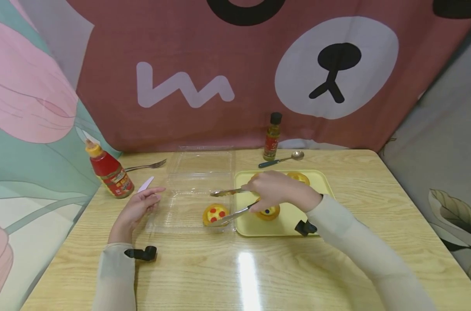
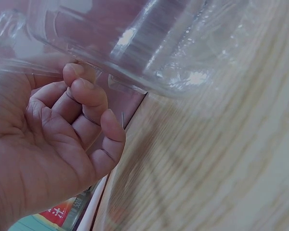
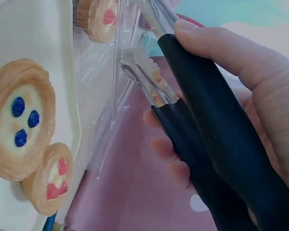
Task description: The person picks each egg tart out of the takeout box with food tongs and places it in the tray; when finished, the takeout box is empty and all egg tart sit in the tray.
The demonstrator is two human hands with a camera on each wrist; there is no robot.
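Observation:
My right hand (image 1: 272, 190) grips black-handled metal tongs (image 3: 202, 115). The tongs' arms are spread: one tip lies over the near side of a red-dotted egg tart (image 1: 213, 211), the other is farther back. That tart sits in an open clear plastic box (image 1: 181, 218). At the box's left edge is my left hand (image 1: 139, 209); its fingers are curled and it pinches the rim, the thumb partly behind plastic in the left wrist view. Beside the box, a pale yellow tray (image 1: 294, 224) bears a blue-dotted tart (image 3: 24, 120) and a red-dotted tart (image 3: 53, 180); my right hand hides part of the tray.
A red sauce bottle (image 1: 112, 175) with a yellow cap stands at the left, near a fork (image 1: 147, 166) and a pale knife blade (image 1: 145, 184). Behind the tray are a small dark-capped bottle (image 1: 272, 140) and a blue-handled spoon (image 1: 282, 160). A printed cloth hangs behind the table.

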